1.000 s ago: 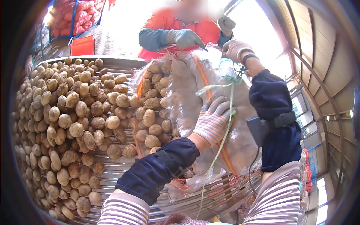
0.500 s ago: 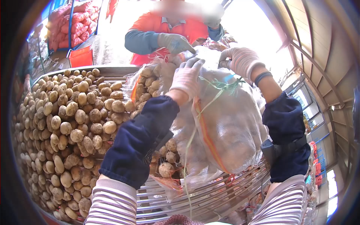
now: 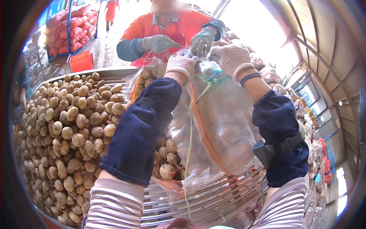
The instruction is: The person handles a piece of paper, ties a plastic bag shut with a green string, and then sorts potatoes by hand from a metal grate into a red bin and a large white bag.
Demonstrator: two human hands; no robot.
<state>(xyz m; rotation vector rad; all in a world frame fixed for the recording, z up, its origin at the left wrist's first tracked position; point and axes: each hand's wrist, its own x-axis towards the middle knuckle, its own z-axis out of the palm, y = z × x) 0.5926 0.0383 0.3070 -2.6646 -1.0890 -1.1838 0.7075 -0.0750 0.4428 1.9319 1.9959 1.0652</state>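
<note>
A large mesh bag with an orange stripe stands on the metal bars, its contents blurred behind the mesh. Its top edge is bunched between both gloved hands. My left hand has its fingers bent round the bag's top on the left. Across from it, my right hand pinches the gathered top at the right. Green string lies just below the hands, and a pale strand hangs down the bag's front. A co-worker's gloved hand touches the bag's top between mine; the other holds a thin strand.
Many potatoes cover the sorting table at the left. Another mesh bag of potatoes is beside the large bag. Metal rollers run beneath. A co-worker in orange stands opposite. Red sacks are stacked behind; filled bags line the right.
My hands have come closer together at the bag's top, the right one moving left. The co-worker's hand at the right has reached down to the bag, and the other has moved left.
</note>
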